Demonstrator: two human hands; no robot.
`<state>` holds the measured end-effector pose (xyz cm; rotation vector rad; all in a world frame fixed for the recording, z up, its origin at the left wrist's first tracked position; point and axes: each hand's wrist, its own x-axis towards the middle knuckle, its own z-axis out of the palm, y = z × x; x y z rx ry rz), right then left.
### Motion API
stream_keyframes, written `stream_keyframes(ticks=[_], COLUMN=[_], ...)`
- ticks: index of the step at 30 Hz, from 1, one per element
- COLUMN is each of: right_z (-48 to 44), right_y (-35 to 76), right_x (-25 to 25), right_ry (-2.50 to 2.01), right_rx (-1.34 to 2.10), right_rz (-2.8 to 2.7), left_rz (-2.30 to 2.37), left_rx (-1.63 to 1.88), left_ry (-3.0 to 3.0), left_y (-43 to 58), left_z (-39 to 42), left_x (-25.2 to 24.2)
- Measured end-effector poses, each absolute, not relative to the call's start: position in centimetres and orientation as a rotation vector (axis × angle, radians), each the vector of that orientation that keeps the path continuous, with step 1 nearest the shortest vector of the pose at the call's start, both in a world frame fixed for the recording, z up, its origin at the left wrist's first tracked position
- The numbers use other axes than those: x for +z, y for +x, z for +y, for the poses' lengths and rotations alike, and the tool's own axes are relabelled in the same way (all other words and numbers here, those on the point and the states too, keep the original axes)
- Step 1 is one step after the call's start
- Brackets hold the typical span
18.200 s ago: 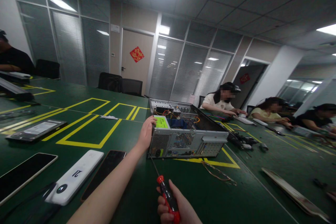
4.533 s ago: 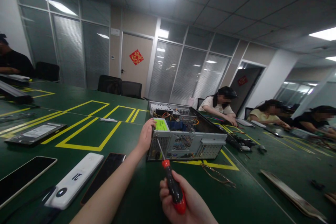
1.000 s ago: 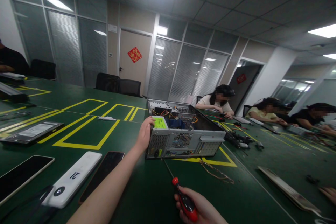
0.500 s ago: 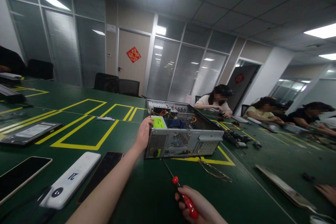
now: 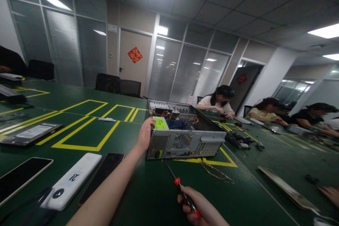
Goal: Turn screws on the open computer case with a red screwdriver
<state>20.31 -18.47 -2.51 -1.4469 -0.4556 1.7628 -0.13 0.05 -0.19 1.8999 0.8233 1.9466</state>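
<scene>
Resting at the near left corner of the computer case (image 5: pixel 197 144), the left hand (image 5: pixel 145 136) is curling its fingers over the top edge, seemingly bracing the metal. The right hand (image 5: pixel 201 202) is grasping a screwdriver (image 5: pixel 177 182) by its red-and-black handle, with the shaft slanting leftward to the case's lower edge; whether the tip is touching it, I cannot tell. The case is lying on the green table (image 5: pixel 148 194), its back panel facing the person. For good control, the left hand should be pressing firmly, and the screwdriver should be lining up squarely with whatever it is meeting; a light, even push would be guarding against slipping. The case is lying uncovered and is holding a box (image 5: pixel 160 123) with a bright green label at the near left corner, coloured wires (image 5: pixel 165 113) behind it, and a blue part (image 5: pixel 175 124) to its right. Deeper contents are hiding in shadow.
</scene>
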Motion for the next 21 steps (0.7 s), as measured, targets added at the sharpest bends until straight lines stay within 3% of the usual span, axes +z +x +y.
stream_keyframes(ticks=[7, 21], right_z=[-18.61, -18.57], right_y=[20.03, 20.48], right_x=[-2.36, -2.99], right_ry=[-1.584, -1.408], right_rx=[1.784, 1.752], right_rz=[-0.419, -0.453], left_rz=[0.806, 0.843], left_rx=[1.963, 1.946], left_ry=[1.919, 1.921], left_y=[-0.03, -0.08], left_z=[0.30, 0.04], left_x=[-0.48, -0.22])
